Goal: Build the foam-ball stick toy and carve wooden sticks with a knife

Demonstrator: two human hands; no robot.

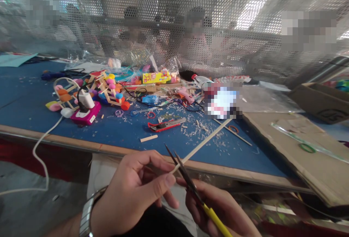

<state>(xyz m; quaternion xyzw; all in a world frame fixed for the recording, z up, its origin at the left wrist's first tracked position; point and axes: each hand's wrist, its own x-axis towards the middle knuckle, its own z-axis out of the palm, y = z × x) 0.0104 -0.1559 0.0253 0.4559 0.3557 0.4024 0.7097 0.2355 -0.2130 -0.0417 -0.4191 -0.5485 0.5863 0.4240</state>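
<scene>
My left hand [136, 186] pinches the near end of a long, thin pale wooden strip [204, 141] between thumb and fingers. From there the strip slants up and away to the right over the table. My right hand [218, 204] is wrapped round the yellow handle of a pair of scissors [187, 177]. The dark blades stand slightly apart and lie across the strip close to my left fingertips; whether they touch it I cannot tell. Beyond my hands, a red utility knife [166, 124] and a short wooden stick [149, 138] lie on the blue table [131, 146].
Wood shavings [199, 129] litter the table. At left are a magenta power strip [86, 115] with a white charger and colourful stick-built models [109, 88]. A pink glue gun [185, 94] and bottle [201, 80] lie farther back. Cardboard [294, 146] covers the right side; perforated metal [169, 22] stands behind.
</scene>
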